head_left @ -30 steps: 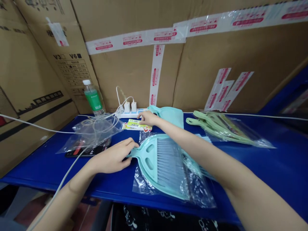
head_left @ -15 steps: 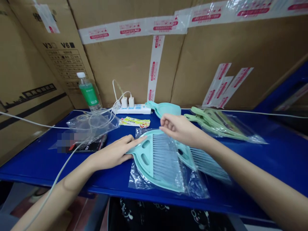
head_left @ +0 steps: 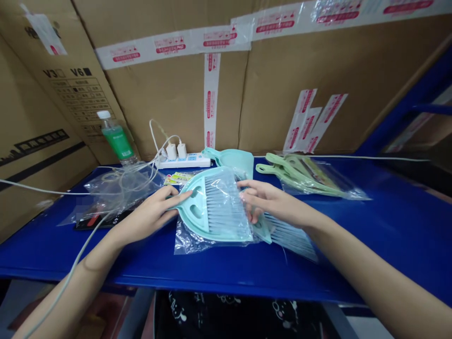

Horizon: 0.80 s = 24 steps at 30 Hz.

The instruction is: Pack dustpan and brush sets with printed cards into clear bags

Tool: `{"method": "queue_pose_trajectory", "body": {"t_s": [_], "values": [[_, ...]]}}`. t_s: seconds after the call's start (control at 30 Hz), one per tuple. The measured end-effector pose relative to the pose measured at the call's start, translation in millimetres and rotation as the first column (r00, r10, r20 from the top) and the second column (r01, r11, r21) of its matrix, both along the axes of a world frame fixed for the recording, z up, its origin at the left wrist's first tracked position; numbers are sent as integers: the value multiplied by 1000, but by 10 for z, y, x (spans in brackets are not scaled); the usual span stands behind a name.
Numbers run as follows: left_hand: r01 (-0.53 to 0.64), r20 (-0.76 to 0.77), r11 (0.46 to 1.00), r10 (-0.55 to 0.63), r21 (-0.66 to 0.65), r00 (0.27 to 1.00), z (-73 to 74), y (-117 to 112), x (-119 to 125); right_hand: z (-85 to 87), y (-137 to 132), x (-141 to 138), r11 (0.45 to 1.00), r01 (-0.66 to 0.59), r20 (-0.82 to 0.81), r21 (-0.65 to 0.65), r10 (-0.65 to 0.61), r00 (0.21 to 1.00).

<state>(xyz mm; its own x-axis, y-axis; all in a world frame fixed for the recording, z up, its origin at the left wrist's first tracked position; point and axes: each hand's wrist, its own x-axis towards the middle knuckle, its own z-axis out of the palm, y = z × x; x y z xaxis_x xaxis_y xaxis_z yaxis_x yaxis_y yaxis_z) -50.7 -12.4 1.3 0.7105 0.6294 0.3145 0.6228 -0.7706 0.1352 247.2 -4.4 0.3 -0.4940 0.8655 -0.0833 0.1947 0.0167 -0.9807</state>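
Note:
My left hand (head_left: 158,205) is closed on the handle of a light-blue dustpan (head_left: 189,223), its index finger lying along the nested brush (head_left: 222,202). Clear plastic covers this set. At its right edge, my right hand (head_left: 259,200) has bent, separated fingers at the plastic; whether they press on it is unclear. Beneath lie a crumpled plastic bag (head_left: 181,242) and a second blue brush (head_left: 293,235), partly covered by the set and my right hand. Another light-blue dustpan (head_left: 235,159) rests behind.
Green bagged dustpan sets (head_left: 303,174) lie at the back right. A power strip (head_left: 187,161) with chargers, a green-labelled bottle (head_left: 118,139) and a clear bag (head_left: 120,183) stand at the back left. A white cable (head_left: 76,263) crosses my left forearm. Cardboard (head_left: 169,89) walls the table's back.
The held set has risen and shifted away from the table's front edge. My right hand has gone from a closed pinch above it to spread fingers at its right edge. The view has shifted right.

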Motion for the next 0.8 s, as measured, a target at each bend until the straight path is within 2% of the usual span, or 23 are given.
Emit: {"method": "queue_pose_trajectory", "body": {"t_s": [0.13, 0.2, 0.3, 0.4, 0.53, 0.6, 0.67, 0.8], "values": [[14, -3, 995, -14, 98, 1000, -35, -14, 46, -53, -38, -65, 983, -1, -170, -186, -31, 985], [8, -1, 982, -8, 188, 1000, -54, -22, 77, -103, -33, -89, 972, -17, -209, -233, -33, 977], [-15, 32, 924, 3, 382, 999, -73, -40, 126, -168, -3, -111, 971, -15, -254, -239, -48, 966], [13, 71, 857, -57, 515, 996, -75, -83, 167, -196, 29, -115, 967, 11, -283, -254, -85, 955], [145, 61, 811, -216, 566, 974, -57, -150, 187, -178, 50, -102, 966, 14, -305, -257, -95, 948], [190, 23, 800, -246, 569, 969, -35, -165, 181, -156, 54, -84, 973, 12, -304, -229, -83, 949], [177, -8, 790, -213, 588, 977, -4, -164, 163, -131, 57, -57, 981, 13, -295, -193, -71, 953], [47, -45, 765, -23, 642, 999, 53, -146, 100, -73, 60, 0, 990, 32, -265, -137, -68, 962]]}}
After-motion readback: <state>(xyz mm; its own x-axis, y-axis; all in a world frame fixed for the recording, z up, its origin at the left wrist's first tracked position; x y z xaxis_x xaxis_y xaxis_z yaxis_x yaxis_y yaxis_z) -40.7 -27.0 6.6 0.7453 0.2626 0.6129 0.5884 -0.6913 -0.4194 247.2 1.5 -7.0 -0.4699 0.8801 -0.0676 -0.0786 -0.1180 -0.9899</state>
